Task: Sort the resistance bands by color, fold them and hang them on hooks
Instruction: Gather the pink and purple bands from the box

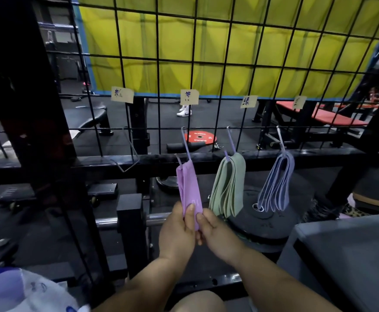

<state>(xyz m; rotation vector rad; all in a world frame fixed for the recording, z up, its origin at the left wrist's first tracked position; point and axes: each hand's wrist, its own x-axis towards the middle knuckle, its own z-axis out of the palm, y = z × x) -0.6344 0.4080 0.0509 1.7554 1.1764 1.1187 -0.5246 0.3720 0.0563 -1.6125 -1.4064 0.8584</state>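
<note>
"Two hands in view, what are they on?"

"Both on the pink band [188, 188]. On my feed the left hand [177, 230] holds its lower end, thumb laid flat on the front, the other fingers wrapped behind. The right hand [215, 235] pinches the same end from the other side, fingers curled in and touching the left ones."

"Where does the band run from there?"

"Straight up from the fingertips, folded flat, to a hook [185, 143] on the grid [159, 64]. Its top end sits at the hook's tip; I cannot tell whether it is fully over it."

"And the other colours?"

"Just right of the right fingers I see green bands [229, 185] hanging in a bunch from a second hook [231, 143], their lower ends near the knuckles. Farther right, well apart from both hands, blue bands [276, 183] hang from a third hook [280, 140]. Up and left of the left fingers a fourth hook [130, 152] juts from the grid."

"Anything marked?"

"Four labels [189, 97] high above the fingertips, one over each hook; I cannot read them. A black plate [265, 219] lies flat just beyond the right fingers, under the green bands"
</note>
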